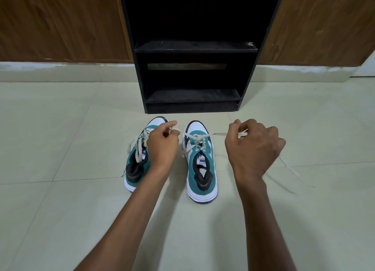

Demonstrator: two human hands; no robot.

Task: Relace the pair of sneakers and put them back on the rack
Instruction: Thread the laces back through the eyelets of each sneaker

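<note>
Two teal, white and black sneakers stand side by side on the floor, toes pointing at the rack. The left sneaker (138, 165) carries a full grey lace. The right sneaker (200, 169) has a grey lace (197, 139) crossing only its lowest eyelets near the toe. My left hand (162, 143) pinches one end of that lace just left of the shoe's toe. My right hand (253, 147) pinches the other end to the right, pulled out sideways, with the loose tail trailing over the floor. The black shoe rack (192, 47) stands right behind the sneakers.
The rack's two low shelves hold nothing. Brown wooden panels (60, 23) flank it on both sides above a pale skirting. Pale floor tiles (60, 210) spread all around the shoes.
</note>
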